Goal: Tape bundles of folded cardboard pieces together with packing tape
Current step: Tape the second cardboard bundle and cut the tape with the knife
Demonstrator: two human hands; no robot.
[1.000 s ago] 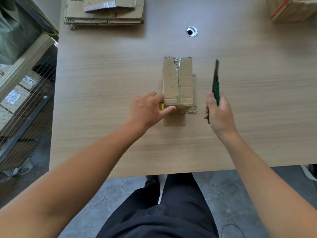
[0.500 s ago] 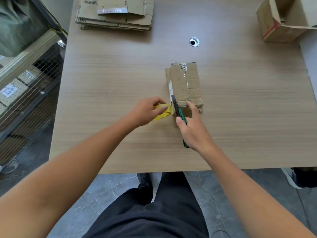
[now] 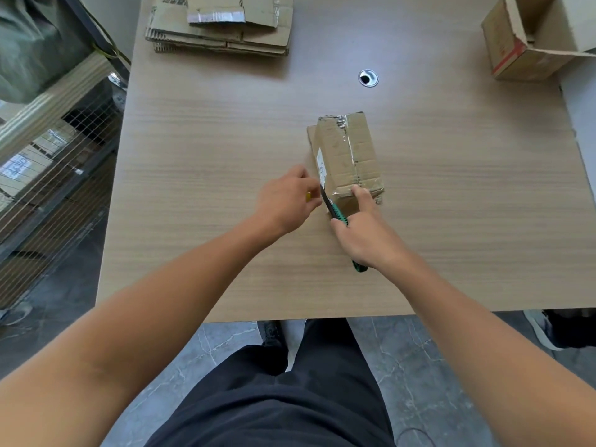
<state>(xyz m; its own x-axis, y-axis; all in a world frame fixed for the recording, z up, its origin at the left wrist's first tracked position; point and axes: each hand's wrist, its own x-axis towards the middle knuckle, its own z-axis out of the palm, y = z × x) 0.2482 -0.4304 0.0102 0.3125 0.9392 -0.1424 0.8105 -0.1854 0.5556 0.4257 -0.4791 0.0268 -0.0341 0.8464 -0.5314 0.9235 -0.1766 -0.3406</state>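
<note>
A taped bundle of folded cardboard [image 3: 350, 156] lies in the middle of the wooden table [image 3: 200, 162]. My right hand [image 3: 364, 230] grips a green-and-black utility knife [image 3: 335, 211], its blade slanting up to the bundle's near left corner, while the index finger rests on the bundle's near end. My left hand [image 3: 287, 200] is just left of the blade, closed around a yellow tape roll [image 3: 308, 196] that shows only as a small sliver.
A stack of flattened cardboard pieces [image 3: 222, 27] lies at the table's far left. An open cardboard box [image 3: 532, 40] stands at the far right corner. A metal cable hole [image 3: 368, 78] sits beyond the bundle. A wire-mesh rack [image 3: 54, 175] stands left of the table.
My right hand has swung the knife from the bundle's right side over to its near left corner. My left hand has drawn the yellow roll slightly left, away from the bundle.
</note>
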